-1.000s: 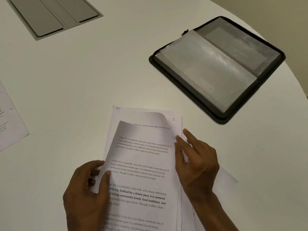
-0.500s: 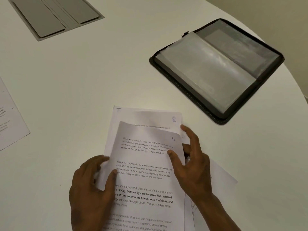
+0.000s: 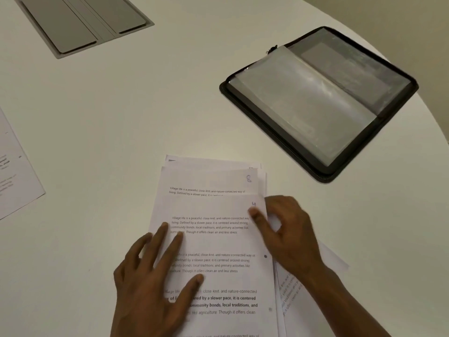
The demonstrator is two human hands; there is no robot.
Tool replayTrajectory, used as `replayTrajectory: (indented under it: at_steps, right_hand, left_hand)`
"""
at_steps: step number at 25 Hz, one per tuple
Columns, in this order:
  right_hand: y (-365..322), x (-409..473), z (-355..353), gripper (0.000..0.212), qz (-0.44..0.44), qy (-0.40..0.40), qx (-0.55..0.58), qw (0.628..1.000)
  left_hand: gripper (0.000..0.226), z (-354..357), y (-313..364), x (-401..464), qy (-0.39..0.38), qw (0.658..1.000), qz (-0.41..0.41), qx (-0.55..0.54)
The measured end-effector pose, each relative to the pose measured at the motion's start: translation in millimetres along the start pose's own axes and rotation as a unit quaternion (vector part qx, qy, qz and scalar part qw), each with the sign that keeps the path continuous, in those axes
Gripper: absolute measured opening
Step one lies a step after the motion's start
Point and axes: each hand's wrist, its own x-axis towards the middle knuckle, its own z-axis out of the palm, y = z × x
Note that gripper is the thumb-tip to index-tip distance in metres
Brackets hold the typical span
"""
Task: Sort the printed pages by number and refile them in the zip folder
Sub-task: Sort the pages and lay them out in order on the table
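Two hands work a stack of printed pages [image 3: 213,239] lying at the near middle of a white round table [image 3: 121,113]. On top is a sheet with a handwritten 4 at its far right corner [image 3: 253,204]; just beyond its far edge shows a sheet marked 8 [image 3: 248,178], and more page edges fan out past that. The left hand [image 3: 155,280] lies flat on the left side of the top sheet, fingers straight and spread, pressing it down. The right hand [image 3: 289,232] is at the stack's right edge: its thumb rests on the top sheet below the 4, and its fingers curl over the edge, pinching the paper. Another printed sheet [image 3: 298,295] sticks out at an angle under the right forearm. Far right, well apart from the stack, the black zip folder [image 3: 323,176] lies open with clear sleeves showing. A separate printed page [image 3: 14,176] sits at the left edge, and a grey recessed panel [image 3: 80,23] at the far left.
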Motion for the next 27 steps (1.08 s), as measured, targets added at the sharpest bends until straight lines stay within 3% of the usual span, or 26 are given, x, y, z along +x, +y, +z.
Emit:
replayTrajectory:
  at_steps: [3, 6, 9, 16, 21, 24, 27]
  right_hand:
    - [14.6, 34.1, -8.8, 0.026, 0.066, 0.046, -0.007, 0.997]
    - [23.4, 57.6, -5.0, 0.037, 0.066, -0.016, -0.091, 0.994]
    - [23.5, 69.5, -6.7, 0.038, 0.069, -0.043, -0.103, 0.991]
    - [21.1, 85.7, -17.2, 0.015, 0.143, -0.061, -0.007, 0.988]
    - [18.5, 101.2, -15.8, 0.021, 0.163, -0.057, 0.010, 0.985]
    - [16.8, 104.1, -15.2, 0.013, 0.196, -0.049, 0.047, 0.978]
    - [13.6, 104.2, -14.7, 0.008, 0.181, -0.047, 0.013, 0.982]
  left_hand:
    - [0.080, 2.1, -6.7, -2.2, 0.004, 1.000, 0.003, -0.003]
    - [0.081, 2.3, -8.1, -4.4, 0.012, 1.000, 0.009, -0.007]
    - [0.081, 2.2, -7.4, -5.6, 0.015, 1.000, 0.002, -0.009]
    - [0.081, 2.6, -9.8, -6.4, 0.012, 1.000, 0.010, -0.013]
    - [0.080, 2.6, -9.9, -6.5, 0.013, 1.000, 0.010, -0.015]
    - [0.080, 2.3, -9.3, -6.0, 0.008, 1.000, 0.010, -0.014]
    - [0.081, 1.5, -10.5, -5.9, 0.002, 1.000, 0.011, -0.014]
